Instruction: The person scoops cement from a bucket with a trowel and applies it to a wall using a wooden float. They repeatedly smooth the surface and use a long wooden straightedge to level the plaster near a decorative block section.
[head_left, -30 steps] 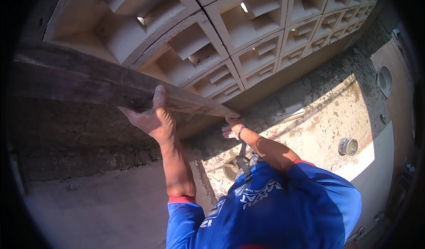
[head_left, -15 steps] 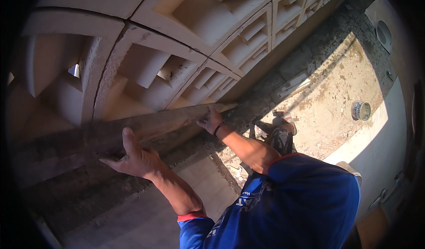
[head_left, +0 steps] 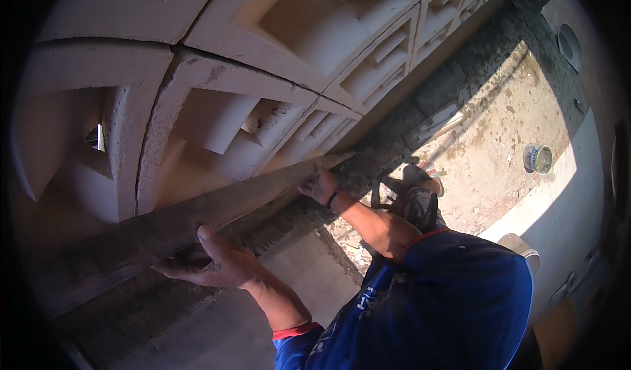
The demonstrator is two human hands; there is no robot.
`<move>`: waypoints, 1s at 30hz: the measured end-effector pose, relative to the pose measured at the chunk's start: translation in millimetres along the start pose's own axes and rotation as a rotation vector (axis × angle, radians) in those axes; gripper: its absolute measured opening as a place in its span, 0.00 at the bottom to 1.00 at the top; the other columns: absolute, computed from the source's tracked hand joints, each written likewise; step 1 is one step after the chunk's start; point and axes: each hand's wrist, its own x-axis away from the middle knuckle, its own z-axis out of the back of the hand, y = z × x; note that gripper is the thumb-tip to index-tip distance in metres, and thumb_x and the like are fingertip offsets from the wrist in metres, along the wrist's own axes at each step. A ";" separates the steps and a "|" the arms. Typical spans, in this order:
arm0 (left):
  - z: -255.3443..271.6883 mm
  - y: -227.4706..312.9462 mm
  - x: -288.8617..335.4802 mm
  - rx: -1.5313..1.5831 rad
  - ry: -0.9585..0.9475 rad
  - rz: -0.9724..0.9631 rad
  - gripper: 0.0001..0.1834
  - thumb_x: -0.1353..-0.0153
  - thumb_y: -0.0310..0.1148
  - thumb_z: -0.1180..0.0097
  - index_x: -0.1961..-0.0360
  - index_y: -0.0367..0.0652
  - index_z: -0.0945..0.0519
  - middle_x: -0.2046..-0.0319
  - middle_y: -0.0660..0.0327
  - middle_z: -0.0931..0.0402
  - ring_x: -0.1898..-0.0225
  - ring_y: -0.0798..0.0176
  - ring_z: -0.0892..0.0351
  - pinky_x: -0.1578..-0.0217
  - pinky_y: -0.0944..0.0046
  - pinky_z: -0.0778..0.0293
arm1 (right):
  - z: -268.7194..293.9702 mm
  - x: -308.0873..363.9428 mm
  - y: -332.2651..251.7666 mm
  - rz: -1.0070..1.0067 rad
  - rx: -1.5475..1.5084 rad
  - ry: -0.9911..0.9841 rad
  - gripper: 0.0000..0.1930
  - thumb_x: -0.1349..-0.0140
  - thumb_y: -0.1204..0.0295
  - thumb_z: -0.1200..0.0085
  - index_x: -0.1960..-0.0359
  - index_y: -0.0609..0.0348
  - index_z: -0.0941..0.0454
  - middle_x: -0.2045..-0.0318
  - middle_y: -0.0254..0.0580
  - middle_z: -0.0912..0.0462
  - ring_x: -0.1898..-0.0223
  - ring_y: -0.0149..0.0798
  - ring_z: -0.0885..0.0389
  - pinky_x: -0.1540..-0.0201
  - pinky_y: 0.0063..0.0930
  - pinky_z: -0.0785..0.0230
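A long dusty plank [head_left: 243,196] runs slantwise along the foot of a pale openwork block wall [head_left: 148,133]. My right hand [head_left: 320,187], with a dark band at its wrist, is closed on the plank near its far end, the fingertips reaching over its face. Farther left, my left hand [head_left: 227,261] lies at the plank's lower edge. Its thumb stands up against the plank's face while the other fingers stretch left, spread apart from it. How firmly those fingers bear on the wood is hard to see in the shade.
Below the plank lies a smooth grey slab [head_left: 289,271]. Rough sunlit ground [head_left: 486,133] spreads to the right, with a tin can [head_left: 537,158] and a large pale sheet [head_left: 559,206] beyond it. Flat pale pieces [head_left: 440,120] lie by the wall's foot. A round dish-like object [head_left: 569,46] sits far right.
The plank's near left part has dropped away from the blocks, baring more of their lower edge. My left hand has moved down with it; my right hand stays on the far end.
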 end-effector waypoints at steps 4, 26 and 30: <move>31.2 -33.8 35.4 -0.204 -0.180 -0.035 0.46 0.46 0.24 0.40 0.30 0.38 0.53 0.36 0.47 0.45 0.38 0.56 0.39 0.39 0.56 0.38 | -1.1 -4.3 -3.9 -0.018 -0.001 0.135 0.26 0.32 0.46 0.61 0.40 0.46 0.37 0.45 0.47 0.32 0.46 0.50 0.30 0.47 0.54 0.33; -24.3 -35.5 55.9 -0.187 -0.116 0.300 0.45 0.47 0.20 0.38 0.33 0.32 0.52 0.38 0.46 0.44 0.41 0.56 0.37 0.39 0.57 0.37 | -3.6 -2.8 -9.9 0.058 0.015 0.108 0.26 0.34 0.47 0.58 0.41 0.47 0.38 0.40 0.45 0.36 0.41 0.49 0.34 0.45 0.55 0.36; -32.9 -24.7 59.4 -0.039 -0.128 0.341 0.45 0.48 0.20 0.36 0.34 0.31 0.52 0.38 0.46 0.43 0.41 0.56 0.37 0.39 0.56 0.36 | -6.8 6.3 -20.7 0.087 0.042 0.130 0.26 0.34 0.46 0.59 0.41 0.47 0.38 0.41 0.44 0.35 0.41 0.49 0.34 0.47 0.53 0.33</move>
